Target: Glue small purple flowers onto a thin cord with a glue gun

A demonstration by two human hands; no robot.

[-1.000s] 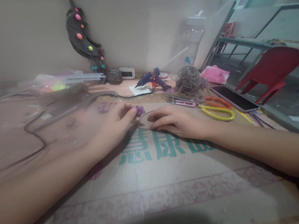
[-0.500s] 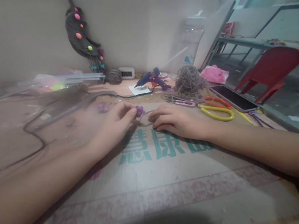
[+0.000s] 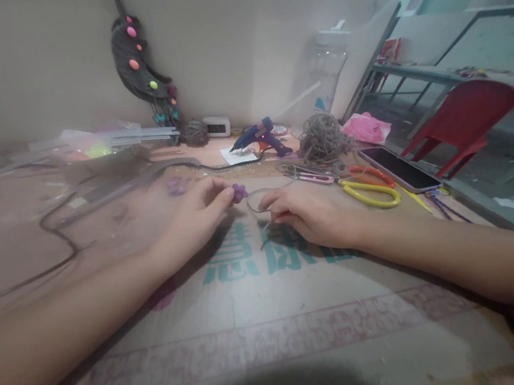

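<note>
Over the printed sheet [image 3: 257, 305], apparently pinching cord [image 3: 249, 204] with the right hand [image 3: 310, 213]; slightly farther, pinching the purple flower [image 3: 239, 193] with the left hand [image 3: 205, 211], just beside the cord's loop. Probably positioning cord near flower; next, likely calling for a steady left pinch and fine cord control. Beyond, scissors [image 3: 370, 192], then yarn [image 3: 322, 139].

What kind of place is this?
Probably a craft workspace, home or shared, can't tell which: a blue glue gun on the table, a tangle of grey yarn and yellow-handled scissors near the right hand.
</note>
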